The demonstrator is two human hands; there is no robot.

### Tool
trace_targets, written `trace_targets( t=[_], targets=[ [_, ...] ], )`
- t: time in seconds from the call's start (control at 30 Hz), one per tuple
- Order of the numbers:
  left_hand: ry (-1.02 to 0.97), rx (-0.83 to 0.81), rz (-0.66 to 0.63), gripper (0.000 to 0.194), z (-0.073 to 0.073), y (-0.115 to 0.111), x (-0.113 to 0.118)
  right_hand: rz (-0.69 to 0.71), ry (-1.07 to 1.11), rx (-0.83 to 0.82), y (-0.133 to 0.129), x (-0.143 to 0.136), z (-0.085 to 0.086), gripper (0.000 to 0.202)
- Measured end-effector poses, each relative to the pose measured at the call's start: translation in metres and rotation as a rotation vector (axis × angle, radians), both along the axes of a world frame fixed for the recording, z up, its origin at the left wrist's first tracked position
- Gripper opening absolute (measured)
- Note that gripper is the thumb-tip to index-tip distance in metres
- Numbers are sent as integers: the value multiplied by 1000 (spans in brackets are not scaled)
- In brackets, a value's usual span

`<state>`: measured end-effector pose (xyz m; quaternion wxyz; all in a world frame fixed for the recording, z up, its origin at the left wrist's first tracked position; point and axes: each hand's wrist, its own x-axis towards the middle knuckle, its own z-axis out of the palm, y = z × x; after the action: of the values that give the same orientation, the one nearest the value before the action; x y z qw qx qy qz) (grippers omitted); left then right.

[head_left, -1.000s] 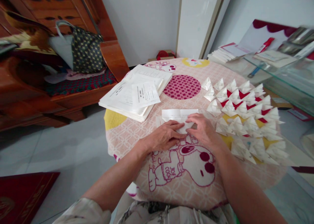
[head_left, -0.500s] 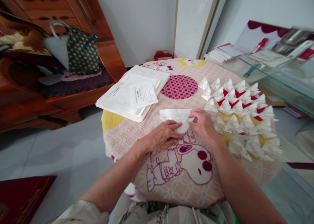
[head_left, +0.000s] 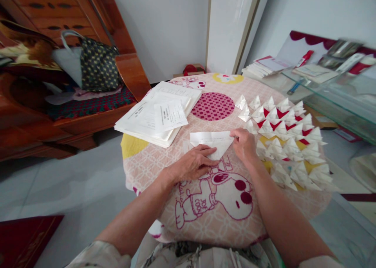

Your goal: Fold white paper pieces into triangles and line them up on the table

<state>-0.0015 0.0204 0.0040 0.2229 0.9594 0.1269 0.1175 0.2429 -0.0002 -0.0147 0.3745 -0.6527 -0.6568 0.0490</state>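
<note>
A folded sheet of white paper (head_left: pixel 219 144) lies on the patterned tablecloth, its long edge at the far side and a point toward me. My left hand (head_left: pixel 196 162) rests on its left part, fingers stretched out and pressing it down. At the paper's right corner, my right hand (head_left: pixel 244 143) has its thumb and forefinger pinched together on the edge. Just to the right stand rows of several folded white paper pieces (head_left: pixel 276 148) with pointed tips. Part of the sheet is hidden under my left fingers.
A stack of printed sheets (head_left: pixel 147 119) sits at the table's left, with a smaller slip (head_left: pixel 172 115) on top. Right of the table is a glass shelf (head_left: pixel 337 93) bearing a red marker (head_left: pixel 304 58) and papers. A wooden bench (head_left: pixel 96 115) holds a bag (head_left: pixel 98 64).
My right hand has shifted slightly outward to the paper's right corner, and that side now lies wider and flatter. My left hand stays in place. The view has turned slightly.
</note>
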Motion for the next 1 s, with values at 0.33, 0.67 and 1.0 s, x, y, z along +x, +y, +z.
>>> trace_targets(
  t=[0.33,0.67,1.0],
  targets=[
    [-15,8,15,34,-2,-1,-1,45,-125,18,0,0,-7,36],
    [-46,-4,-2,37,-7,-2,1,188,-186,-42,2,-16,-18,43],
    [-7,-41,21,37,-6,-4,1,188,-225,-43,4,-11,-18,41]
  ],
)
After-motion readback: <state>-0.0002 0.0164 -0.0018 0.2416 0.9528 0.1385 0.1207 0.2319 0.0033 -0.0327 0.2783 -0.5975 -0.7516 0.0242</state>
